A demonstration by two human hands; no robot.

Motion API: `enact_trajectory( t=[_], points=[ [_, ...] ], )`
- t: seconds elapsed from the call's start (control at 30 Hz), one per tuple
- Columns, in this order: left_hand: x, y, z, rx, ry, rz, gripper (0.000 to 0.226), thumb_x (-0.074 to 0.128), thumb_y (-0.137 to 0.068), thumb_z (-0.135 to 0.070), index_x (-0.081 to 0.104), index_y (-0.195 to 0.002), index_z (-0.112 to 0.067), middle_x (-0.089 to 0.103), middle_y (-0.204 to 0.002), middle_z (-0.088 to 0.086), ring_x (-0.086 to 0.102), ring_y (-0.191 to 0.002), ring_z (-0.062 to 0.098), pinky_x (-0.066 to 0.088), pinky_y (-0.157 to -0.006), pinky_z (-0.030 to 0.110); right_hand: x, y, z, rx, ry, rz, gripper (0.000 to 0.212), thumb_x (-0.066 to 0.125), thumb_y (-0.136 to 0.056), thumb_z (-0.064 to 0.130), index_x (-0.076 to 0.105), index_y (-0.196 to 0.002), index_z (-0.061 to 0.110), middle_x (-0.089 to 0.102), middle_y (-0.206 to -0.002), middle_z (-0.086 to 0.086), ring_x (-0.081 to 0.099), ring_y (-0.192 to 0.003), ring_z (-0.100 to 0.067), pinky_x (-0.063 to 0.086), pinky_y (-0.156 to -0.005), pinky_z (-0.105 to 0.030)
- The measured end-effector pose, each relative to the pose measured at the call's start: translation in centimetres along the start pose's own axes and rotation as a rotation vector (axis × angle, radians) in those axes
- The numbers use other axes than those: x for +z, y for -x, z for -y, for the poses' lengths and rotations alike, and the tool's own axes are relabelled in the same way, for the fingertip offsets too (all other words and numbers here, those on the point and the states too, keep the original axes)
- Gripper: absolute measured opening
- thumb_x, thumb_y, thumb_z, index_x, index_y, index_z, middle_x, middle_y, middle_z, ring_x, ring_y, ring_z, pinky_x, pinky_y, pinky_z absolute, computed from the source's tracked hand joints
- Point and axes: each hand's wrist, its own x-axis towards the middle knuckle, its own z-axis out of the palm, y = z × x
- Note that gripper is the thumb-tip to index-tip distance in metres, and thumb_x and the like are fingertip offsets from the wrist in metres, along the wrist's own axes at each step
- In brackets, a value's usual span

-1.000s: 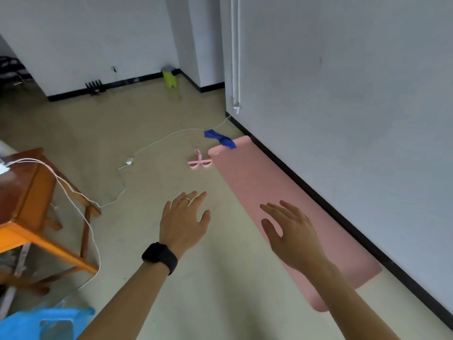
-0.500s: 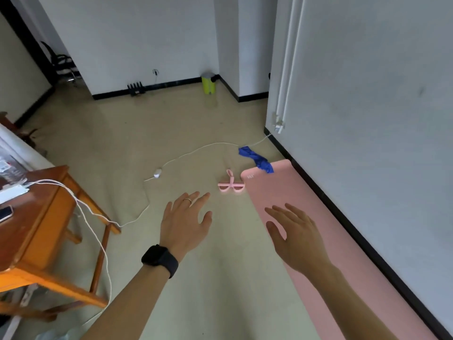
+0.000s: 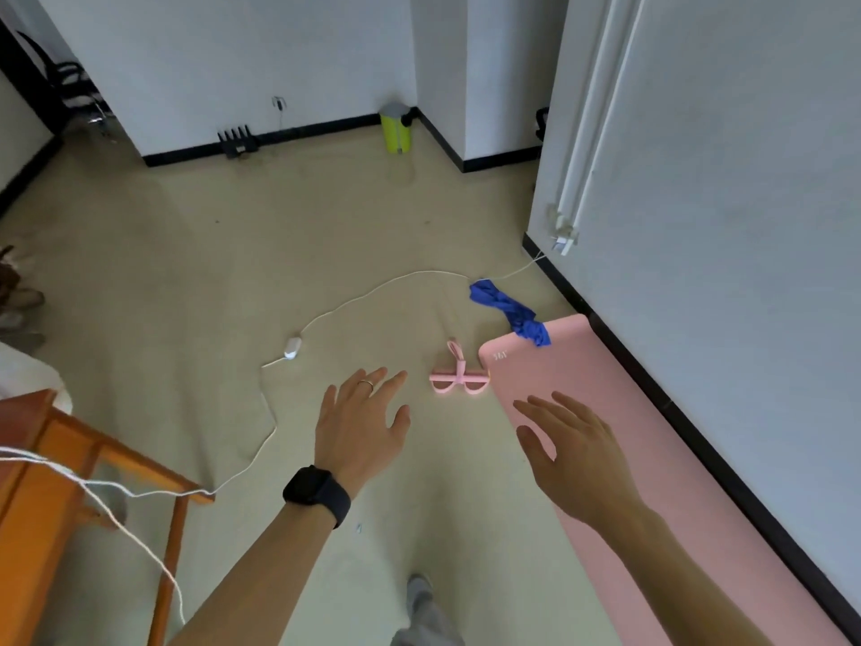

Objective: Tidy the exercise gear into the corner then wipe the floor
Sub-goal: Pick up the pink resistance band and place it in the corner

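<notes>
Pink foam lies under the right hand (image 3: 575, 459): an exercise mat (image 3: 675, 482) spread flat along the black skirting (image 3: 699, 435), its near end cut off by the bottom of the view. Both hands hang in the air, palms down, holding nothing and touching nothing. The left hand (image 3: 358, 428) has its fingers (image 3: 389, 383) straight and slightly spread, with a ring (image 3: 366, 384) on one and a black watch (image 3: 317, 494) at the wrist. The right hand's fingers (image 3: 554, 405) are loosely fanned and a little bent, above the mat's left edge.

Just beyond the left fingertips and to their right, a small pink pull-exerciser (image 3: 459, 379) with two loops and a strap lies on the beige floor (image 3: 186, 272). It sits right at the mat's far corner; whether it touches I cannot tell. Well past the right fingers, a crumpled blue cloth (image 3: 508, 310) rests with one end on the mat's far edge. A white cable (image 3: 372, 296) curves over the floor ahead of the left fingers. Left of that hand, an orange wooden table (image 3: 56, 482) is cut off by the frame. Print on the mat's corner is too small to read.
</notes>
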Motion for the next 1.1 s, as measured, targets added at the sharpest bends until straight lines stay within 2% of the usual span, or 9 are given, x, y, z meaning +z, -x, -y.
enact_trajectory(
  t=[0.27,0.43,0.57,0.63,0.73,0.87,1.1],
  points=[
    [1.4,-19.9,4.1,0.122,-0.010,0.110,0.049,0.043,-0.098,-0.043,0.039,-0.147,-0.039,0.037,-0.156,-0.007,0.023,-0.148,0.020,0.020,-0.118,0.047,4.8,-16.7,-0.4,0.137,0.031,0.022,0.049,0.034,-0.095,0.052,0.064,-0.130,0.035,0.064,-0.132,0.013,0.050,-0.134,-0.021,0.043,-0.107,-0.043],
    [5.0,-30.6,4.5,0.181,-0.030,0.265,0.051,0.042,-0.099,-0.044,0.035,-0.149,-0.039,0.034,-0.158,-0.006,0.020,-0.149,0.021,0.017,-0.119,0.046,9.6,-24.4,-2.7,0.266,0.012,0.092,0.045,0.038,-0.095,0.051,0.061,-0.132,0.039,0.062,-0.134,0.016,0.047,-0.137,-0.020,0.040,-0.109,-0.041],
    [9.5,-40.0,4.5,0.225,-0.066,0.348,0.051,0.040,-0.099,-0.044,0.034,-0.149,-0.038,0.035,-0.157,-0.003,0.022,-0.148,0.022,0.019,-0.119,0.044,14.7,-31.6,-6.1,0.366,-0.017,0.178,0.047,0.033,-0.098,0.054,0.056,-0.137,0.041,0.057,-0.139,0.019,0.041,-0.141,-0.018,0.034,-0.113,-0.039],
    [11.8,-44.3,4.4,0.239,-0.090,0.402,0.050,0.041,-0.099,-0.044,0.034,-0.149,-0.037,0.037,-0.156,-0.002,0.024,-0.147,0.023,0.020,-0.118,0.044,17.1,-34.9,-8.0,0.413,-0.033,0.218,0.044,0.036,-0.100,0.052,0.055,-0.138,0.040,0.056,-0.141,0.018,0.040,-0.141,-0.018,0.033,-0.114,-0.038],
    [15.8,-50.5,3.7,0.281,-0.138,0.513,0.052,0.042,-0.099,-0.043,0.032,-0.150,-0.038,0.040,-0.155,0.002,0.024,-0.147,0.024,0.021,-0.117,0.045,20.7,-39.6,-11.3,0.529,-0.074,0.288,0.041,0.041,-0.102,0.048,0.052,-0.140,0.040,0.054,-0.143,0.017,0.037,-0.143,-0.017,0.031,-0.115,-0.036],
    [21.0,-56.9,3.7,0.350,-0.208,0.643,0.054,0.043,-0.098,-0.043,0.030,-0.149,-0.040,0.042,-0.152,0.003,0.027,-0.145,0.024,0.024,-0.115,0.045,25.6,-44.0,-14.5,0.702,-0.160,0.400,0.043,0.037,-0.103,0.048,0.047,-0.144,0.041,0.050,-0.146,0.018,0.034,-0.144,-0.014,0.030,-0.115,-0.032],
    [33.7,-66.4,4.8,0.486,-0.285,0.803,0.054,0.051,-0.092,-0.047,0.039,-0.143,-0.037,0.055,-0.140,-0.001,0.044,-0.132,0.022,0.035,-0.107,0.038,36.8,-49.5,-19.1,1.009,-0.343,0.493,0.045,0.039,-0.102,0.046,0.042,-0.147,0.038,0.058,-0.138,0.006,0.040,-0.137,-0.019,0.043,-0.105,-0.039]
  ],
)
